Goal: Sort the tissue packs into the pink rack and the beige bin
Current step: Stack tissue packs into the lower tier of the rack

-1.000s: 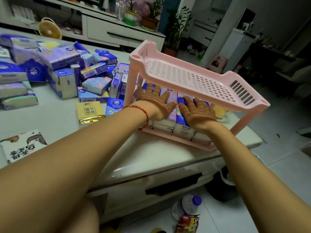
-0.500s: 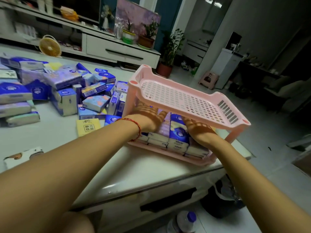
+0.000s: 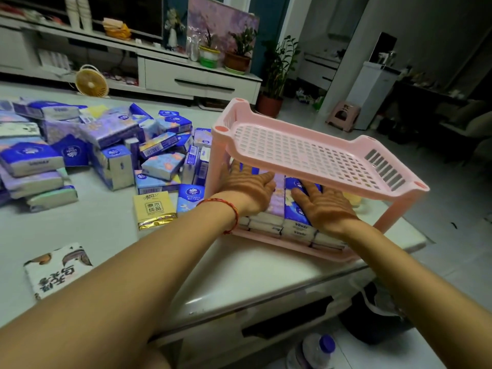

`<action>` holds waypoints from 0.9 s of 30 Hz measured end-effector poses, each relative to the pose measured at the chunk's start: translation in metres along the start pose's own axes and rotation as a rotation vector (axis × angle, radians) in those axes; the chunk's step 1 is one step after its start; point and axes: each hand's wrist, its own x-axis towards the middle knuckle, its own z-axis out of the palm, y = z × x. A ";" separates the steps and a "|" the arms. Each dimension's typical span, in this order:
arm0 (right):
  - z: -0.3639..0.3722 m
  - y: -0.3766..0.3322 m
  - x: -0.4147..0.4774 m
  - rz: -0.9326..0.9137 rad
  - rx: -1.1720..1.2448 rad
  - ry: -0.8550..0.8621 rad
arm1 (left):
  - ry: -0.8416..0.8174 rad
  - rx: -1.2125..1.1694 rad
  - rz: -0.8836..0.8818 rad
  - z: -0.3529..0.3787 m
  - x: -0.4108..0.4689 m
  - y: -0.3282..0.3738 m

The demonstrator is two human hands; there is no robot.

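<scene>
You are pressing your left hand and right hand, both flat with grip apart, on soft, light tissue packs in the pink rack near the worktop's right edge; take them by their firmer sides.

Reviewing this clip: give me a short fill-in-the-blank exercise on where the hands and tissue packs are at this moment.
1. Both hands lie flat on the tissue packs stacked on the pink rack's ____ shelf.
2. The rack's top shelf holds ____ packs.
3. The red string bracelet is on the ____ wrist.
4. The yellow pack lies on the table, to the ____ of the rack.

Missing words: lower; no; left; left
</scene>
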 end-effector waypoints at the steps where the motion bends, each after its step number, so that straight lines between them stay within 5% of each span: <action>1: 0.002 0.000 0.000 0.001 0.003 0.036 | 0.011 -0.002 -0.022 0.004 0.008 -0.004; 5: 0.000 -0.001 -0.005 -0.040 0.094 0.180 | -0.019 -0.015 -0.056 0.012 0.024 -0.010; 12: -0.016 -0.003 -0.017 -0.001 0.127 0.083 | 0.111 -0.131 -0.015 -0.001 0.001 0.014; 17: -0.004 0.007 -0.059 -0.190 0.384 0.326 | 0.312 -0.297 0.292 0.025 -0.058 0.014; 20: 0.011 0.020 -0.083 -0.268 0.276 0.449 | 0.523 -0.186 0.373 0.030 -0.082 -0.003; 27: 0.011 0.018 -0.093 -0.197 0.131 0.408 | 0.473 0.207 0.344 0.057 -0.071 0.021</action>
